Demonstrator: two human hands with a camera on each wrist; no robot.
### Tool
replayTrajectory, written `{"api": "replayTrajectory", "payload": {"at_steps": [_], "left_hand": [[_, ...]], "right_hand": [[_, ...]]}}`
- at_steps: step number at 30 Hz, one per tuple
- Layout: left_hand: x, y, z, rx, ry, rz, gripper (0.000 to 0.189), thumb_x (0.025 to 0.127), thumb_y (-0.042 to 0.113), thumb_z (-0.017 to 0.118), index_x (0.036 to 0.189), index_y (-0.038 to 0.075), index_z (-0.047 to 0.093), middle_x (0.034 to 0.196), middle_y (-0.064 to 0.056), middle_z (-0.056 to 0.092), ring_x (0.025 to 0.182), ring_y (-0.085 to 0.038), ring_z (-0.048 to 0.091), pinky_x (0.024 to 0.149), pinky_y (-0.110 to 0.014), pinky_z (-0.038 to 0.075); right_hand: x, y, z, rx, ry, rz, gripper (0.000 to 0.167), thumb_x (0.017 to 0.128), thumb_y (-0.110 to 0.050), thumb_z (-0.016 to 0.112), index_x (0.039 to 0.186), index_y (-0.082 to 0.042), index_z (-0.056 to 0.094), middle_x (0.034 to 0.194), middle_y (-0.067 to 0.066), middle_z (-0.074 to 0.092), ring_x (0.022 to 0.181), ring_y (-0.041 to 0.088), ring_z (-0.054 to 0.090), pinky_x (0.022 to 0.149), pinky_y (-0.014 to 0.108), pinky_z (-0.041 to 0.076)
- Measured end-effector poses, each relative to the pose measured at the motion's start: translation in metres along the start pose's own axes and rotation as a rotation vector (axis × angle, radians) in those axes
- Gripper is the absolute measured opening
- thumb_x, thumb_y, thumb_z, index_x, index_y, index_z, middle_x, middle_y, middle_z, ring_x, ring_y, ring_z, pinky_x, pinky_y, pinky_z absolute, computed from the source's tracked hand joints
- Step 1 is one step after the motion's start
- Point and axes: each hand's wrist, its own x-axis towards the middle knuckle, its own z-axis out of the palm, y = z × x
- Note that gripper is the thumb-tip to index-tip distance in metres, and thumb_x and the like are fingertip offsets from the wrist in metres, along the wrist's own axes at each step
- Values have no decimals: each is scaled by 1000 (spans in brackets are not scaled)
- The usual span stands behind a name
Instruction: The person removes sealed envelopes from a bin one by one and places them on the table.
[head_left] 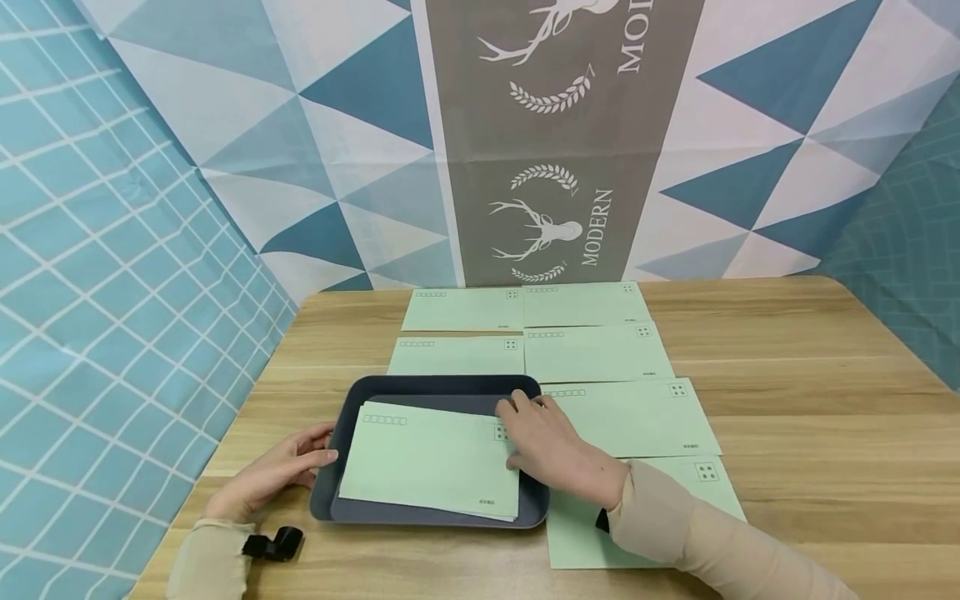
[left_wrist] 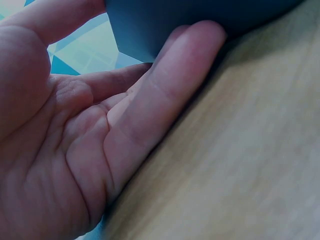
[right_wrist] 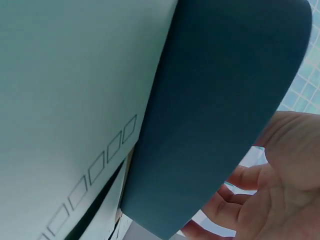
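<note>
A dark blue-grey tray [head_left: 435,385] sits on the wooden table with a loose stack of pale green envelopes [head_left: 427,458] inside. My left hand [head_left: 281,467] holds the tray's left side, its thumb at the rim. In the left wrist view, fingers [left_wrist: 150,95] touch the tray's outer wall [left_wrist: 165,25] just above the tabletop. Over the tray's right rim reaches my right hand [head_left: 543,442], fingers curled at the top envelope's right end, thumb by its edge. In the right wrist view, the tray wall [right_wrist: 215,115] hides the fingertips of the right hand [right_wrist: 285,180].
More green envelopes lie on the table in two columns: some behind the tray [head_left: 457,354], others along its right side [head_left: 630,417]. My right forearm crosses the nearest right envelope [head_left: 585,533]. Wooden tabletop [head_left: 810,417] extends right. Patterned cloth [head_left: 375,125] hangs behind.
</note>
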Motion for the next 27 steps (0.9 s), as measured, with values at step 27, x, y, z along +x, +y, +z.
{"api": "replayTrajectory", "payload": {"at_steps": [27], "left_hand": [[-1,0,0,10,13,3,66,95,18,44,140,-11,6,130,-26,36,94,-18,60,72,-40,54]], "right_hand": [[-5,-3,-22,291,60,33,25,75,-17,72,78,-15,47,54,-11,37,46,3,30,45,18,25]]}}
